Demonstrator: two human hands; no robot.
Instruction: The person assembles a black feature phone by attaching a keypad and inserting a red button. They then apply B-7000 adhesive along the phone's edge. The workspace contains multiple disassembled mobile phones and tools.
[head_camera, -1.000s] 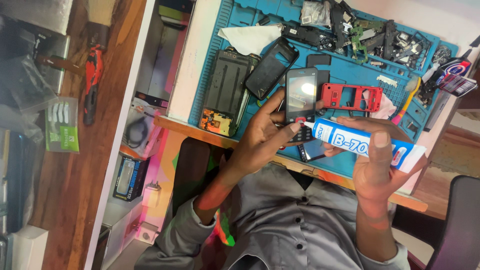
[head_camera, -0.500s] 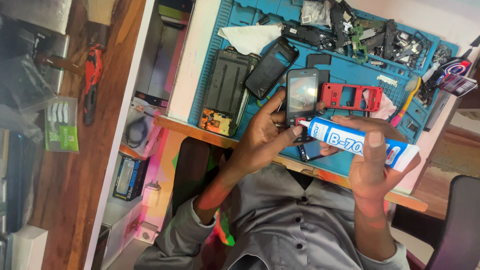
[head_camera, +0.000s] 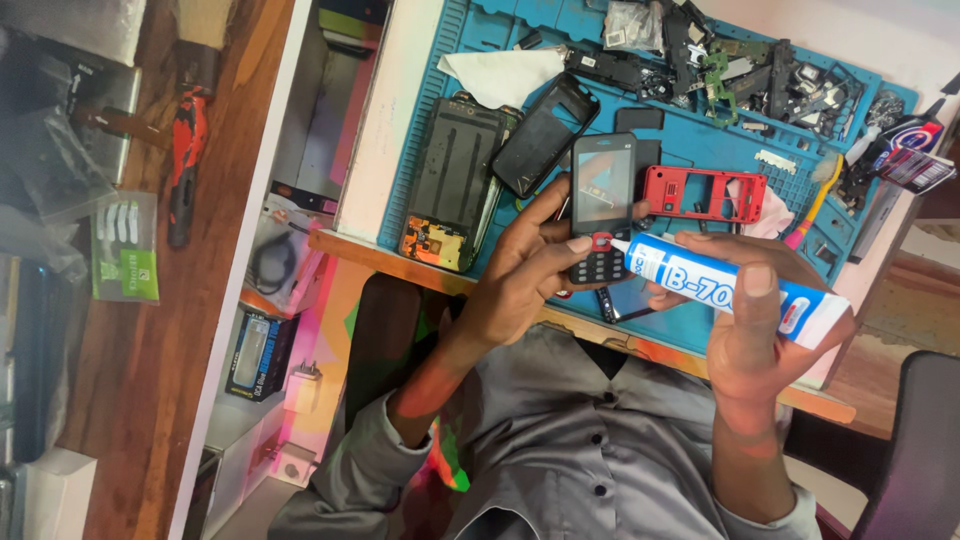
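My left hand (head_camera: 520, 275) holds a black keypad phone (head_camera: 603, 190) upright over the blue work mat (head_camera: 690, 150). Its thumb and forefinger pinch the red cap (head_camera: 600, 243) of a glue tube. My right hand (head_camera: 755, 335) grips that white and blue tube (head_camera: 720, 285) around its middle, with the nozzle pointing left at the phone's keypad. Both hands hover above the near edge of the desk, over my grey shirt.
On the mat lie a black phone chassis (head_camera: 452, 175), a black back cover (head_camera: 545, 135), a red phone frame (head_camera: 705, 192), a white cloth (head_camera: 500, 72), a yellow-handled brush (head_camera: 815, 205) and several circuit boards (head_camera: 740, 65). A red-handled tool (head_camera: 187, 160) rests at left. A dark chair (head_camera: 915, 450) stands at right.
The tube has moved left until its red cap meets the phone's lower end. My left fingers have closed on the cap. My right hand shifted its grip along the tube.
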